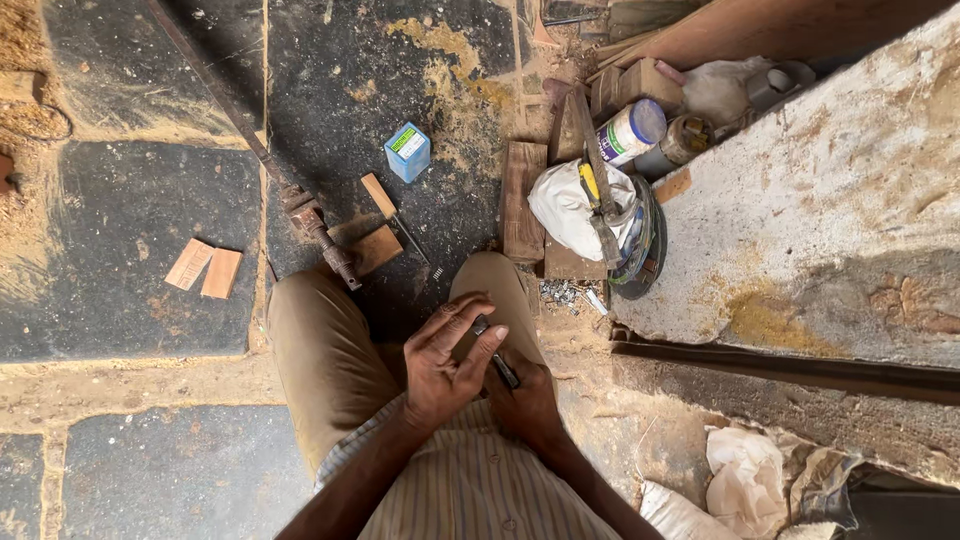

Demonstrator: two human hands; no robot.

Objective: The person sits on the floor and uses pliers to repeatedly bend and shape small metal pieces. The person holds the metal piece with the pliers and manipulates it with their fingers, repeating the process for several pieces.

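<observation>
Both hands grip a small dark tool over the lap.

The left hand (450,355) pinches the dark tool (497,362) from above; the right hand (525,400) closes around its lower end. Beyond the knees lie a blue box (408,151), wood offcuts (204,269) and a rusty clamp (320,230) on the dusty stone floor (130,240); a concrete slab (830,200) crowds the right.

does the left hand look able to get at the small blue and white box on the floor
Probably yes: the small blue and white box lies in the open beyond the knees, nothing covering it, but the left hand would need to leave the dark tool.
</observation>
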